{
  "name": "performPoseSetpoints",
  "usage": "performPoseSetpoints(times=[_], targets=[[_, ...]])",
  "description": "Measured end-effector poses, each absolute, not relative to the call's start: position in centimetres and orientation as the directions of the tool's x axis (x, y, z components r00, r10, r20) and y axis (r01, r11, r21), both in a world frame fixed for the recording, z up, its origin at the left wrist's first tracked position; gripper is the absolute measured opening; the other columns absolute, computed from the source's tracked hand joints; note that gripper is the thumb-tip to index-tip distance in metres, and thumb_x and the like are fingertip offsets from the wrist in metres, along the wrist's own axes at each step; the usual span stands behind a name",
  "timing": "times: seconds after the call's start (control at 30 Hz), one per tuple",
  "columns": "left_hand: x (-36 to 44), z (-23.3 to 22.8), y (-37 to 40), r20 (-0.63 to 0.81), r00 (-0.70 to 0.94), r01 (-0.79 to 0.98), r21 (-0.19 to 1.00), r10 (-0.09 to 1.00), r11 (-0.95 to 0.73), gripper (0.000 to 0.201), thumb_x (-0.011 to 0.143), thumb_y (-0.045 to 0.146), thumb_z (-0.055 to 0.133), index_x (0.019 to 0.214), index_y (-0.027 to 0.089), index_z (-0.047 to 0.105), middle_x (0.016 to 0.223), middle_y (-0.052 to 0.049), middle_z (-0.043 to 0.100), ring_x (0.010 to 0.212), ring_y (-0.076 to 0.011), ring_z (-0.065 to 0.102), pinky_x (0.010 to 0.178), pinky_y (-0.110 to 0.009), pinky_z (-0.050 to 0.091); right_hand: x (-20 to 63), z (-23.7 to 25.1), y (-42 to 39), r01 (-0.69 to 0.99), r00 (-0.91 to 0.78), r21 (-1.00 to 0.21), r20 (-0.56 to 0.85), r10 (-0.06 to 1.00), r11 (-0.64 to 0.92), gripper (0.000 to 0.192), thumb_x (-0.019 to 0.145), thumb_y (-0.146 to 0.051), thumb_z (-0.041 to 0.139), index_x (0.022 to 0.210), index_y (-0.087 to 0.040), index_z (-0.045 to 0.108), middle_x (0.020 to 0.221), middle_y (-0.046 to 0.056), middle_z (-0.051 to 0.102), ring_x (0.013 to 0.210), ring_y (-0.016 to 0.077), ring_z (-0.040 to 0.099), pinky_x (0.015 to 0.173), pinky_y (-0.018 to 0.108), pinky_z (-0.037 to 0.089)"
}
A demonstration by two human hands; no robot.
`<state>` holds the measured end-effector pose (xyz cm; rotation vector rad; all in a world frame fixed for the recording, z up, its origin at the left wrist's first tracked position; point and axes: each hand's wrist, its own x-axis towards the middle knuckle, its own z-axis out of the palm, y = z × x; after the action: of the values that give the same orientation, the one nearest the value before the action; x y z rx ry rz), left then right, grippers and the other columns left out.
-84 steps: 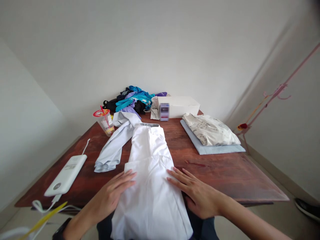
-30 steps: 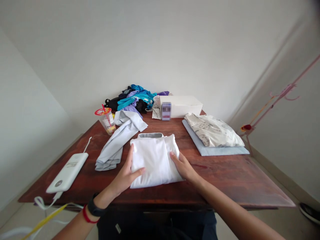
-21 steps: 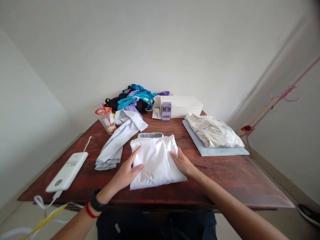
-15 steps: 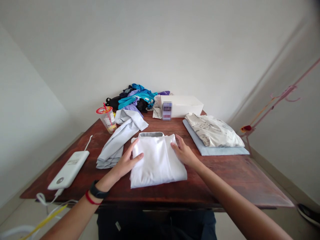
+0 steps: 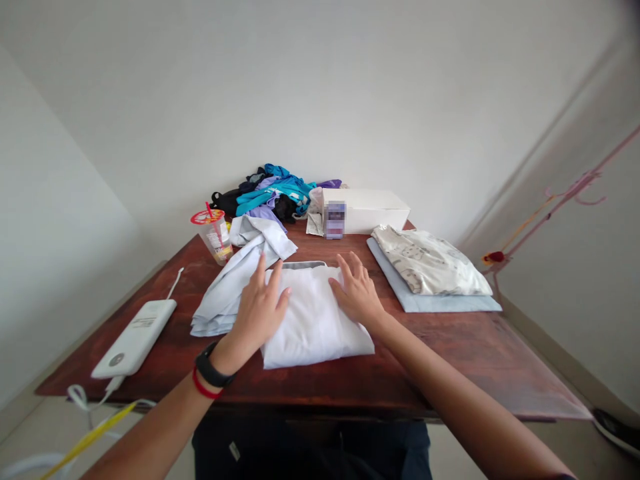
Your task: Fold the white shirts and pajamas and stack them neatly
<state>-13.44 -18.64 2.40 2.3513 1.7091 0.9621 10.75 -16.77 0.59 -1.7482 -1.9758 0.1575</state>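
A white garment [image 5: 315, 320], folded into a neat square with a grey inner collar at its far edge, lies on the wooden table in front of me. My left hand [image 5: 260, 310] is over its left side, fingers apart and pointing away from me. On its upper right part, my right hand [image 5: 357, 293] rests with fingers spread. Neither hand grips the cloth. Just left of the white garment lies a pale grey-blue garment [image 5: 220, 303], loosely laid out with a long part reaching toward the back.
A pile of folded clothes [image 5: 430, 267] lies at the right. Behind are a white box [image 5: 375, 210] and a heap of blue, purple and black clothes [image 5: 275, 193]. A plastic cup with a straw [image 5: 215, 237] and a cabled white power bank [image 5: 135, 340] stand left.
My left hand has slid forward, its fingers straightening. My right hand has shifted left, further onto the white garment, with fingers spread more flatly. The garment stays in place.
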Motion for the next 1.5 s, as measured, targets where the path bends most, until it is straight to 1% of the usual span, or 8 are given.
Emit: performPoseSetpoints(times=[0.1, 0.2, 0.33, 0.47, 0.6, 0.9, 1.17, 1.5], targets=[[-10.1, 3.2, -19.5, 0.398, 0.356, 0.832, 0.278, 0.846, -0.481, 0.062, 0.106, 0.037, 0.035, 0.161, 0.008, 0.035, 0.166, -0.021, 0.033, 0.156, -0.0379, 0.025, 0.123, -0.056, 0.03, 8.4, 1.3, -17.5, 0.901, -0.284, -0.247, 0.283, 0.916, 0.356, 0.064, 0.105, -0.044, 0.039, 0.165, -0.023, 0.027, 0.175, 0.013, 0.013, 0.16, 0.0372, 0.011, 0.123, 0.06, 0.024], [-8.0, 1.4, -19.1, 0.306, 0.365, 0.872, 0.219, 0.879, -0.439, 0.061, 0.107, 0.036, 0.033, 0.162, 0.01, 0.034, 0.166, -0.02, 0.035, 0.156, -0.0401, 0.025, 0.122, -0.063, 0.026, 6.7, 0.2, -17.5, 0.892, -0.394, -0.174, 0.156, 0.906, 0.418, 0.068, 0.104, -0.037, 0.04, 0.167, -0.02, 0.02, 0.174, 0.014, 0.011, 0.16, 0.0397, 0.003, 0.124, 0.064, 0.016], [-8.2, -2.0, -18.3, 0.288, 0.318, 0.91, 0.176, 0.903, -0.376, 0.061, 0.107, 0.037, 0.034, 0.165, 0.02, 0.029, 0.17, -0.013, 0.027, 0.157, -0.0407, 0.019, 0.121, -0.072, 0.016, 6.4, -1.8, -16.9, 0.902, -0.378, -0.178, 0.118, 0.918, 0.394, 0.072, 0.103, -0.042, 0.044, 0.168, -0.024, 0.018, 0.174, 0.012, 0.012, 0.16, 0.0413, 0.003, 0.125, 0.063, 0.014], [-9.2, -3.2, -18.2, 0.28, 0.3, 0.908, 0.209, 0.912, -0.363, 0.063, 0.107, 0.045, 0.034, 0.167, 0.027, 0.023, 0.173, -0.008, 0.019, 0.158, -0.0422, 0.014, 0.12, -0.073, 0.018, 7.2, -2.6, -16.2, 0.883, -0.397, -0.218, 0.127, 0.909, 0.416, 0.066, 0.105, -0.044, 0.039, 0.166, -0.028, 0.023, 0.175, 0.006, 0.013, 0.16, 0.0386, 0.003, 0.125, 0.063, 0.013], [-9.3, -3.1, -18.1, 0.26, 0.295, 0.915, 0.2, 0.92, -0.35, 0.063, 0.107, 0.045, 0.035, 0.166, 0.025, 0.025, 0.173, -0.009, 0.018, 0.158, -0.0412, 0.015, 0.121, -0.07, 0.018, 7.9, -2.7, -15.5, 0.915, -0.293, -0.257, 0.107, 0.95, 0.311, 0.061, 0.108, -0.041, 0.029, 0.166, -0.022, 0.025, 0.175, 0.007, 0.014, 0.161, 0.0333, 0.005, 0.126, 0.059, 0.015], [-9.8, -2.9, -17.3, 0.202, 0.278, 0.929, 0.193, 0.939, -0.316, 0.063, 0.103, 0.055, 0.046, 0.161, 0.031, 0.041, 0.171, -0.017, 0.022, 0.156, -0.0458, 0.02, 0.118, -0.072, 0.023, 8.4, -2.6, -15.0, 0.936, -0.215, -0.276, 0.04, 0.976, 0.218, 0.064, 0.107, -0.059, 0.031, 0.165, -0.031, 0.027, 0.175, 0.011, 0.008, 0.16, 0.037, 0.006, 0.121, 0.063, 0.027], [-10.0, -3.0, -17.1, 0.145, 0.297, 0.921, 0.216, 0.944, -0.323, 0.062, 0.104, 0.057, 0.039, 0.162, 0.035, 0.037, 0.173, -0.015, 0.018, 0.157, -0.0489, 0.012, 0.108, -0.087, 0.018, 8.3, -3.1, -15.0, 0.945, -0.212, -0.243, 0.049, 0.976, 0.217, 0.065, 0.107, -0.06, 0.03, 0.165, -0.03, 0.027, 0.175, 0.013, 0.008, 0.16, 0.0391, 0.006, 0.12, 0.064, 0.027], [-9.8, -2.6, -17.4, 0.128, 0.283, 0.929, 0.21, 0.951, -0.304, 0.061, 0.105, 0.056, 0.038, 0.163, 0.036, 0.033, 0.173, -0.014, 0.016, 0.158, -0.046, 0.01, 0.108, -0.086, 0.019, 8.2, -3.2, -15.1, 0.936, -0.2, -0.281, 0.075, 0.977, 0.213, 0.065, 0.107, -0.06, 0.031, 0.164, -0.03, 0.029, 0.175, 0.013, 0.01, 0.16, 0.038, 0.007, 0.12, 0.064, 0.027]])
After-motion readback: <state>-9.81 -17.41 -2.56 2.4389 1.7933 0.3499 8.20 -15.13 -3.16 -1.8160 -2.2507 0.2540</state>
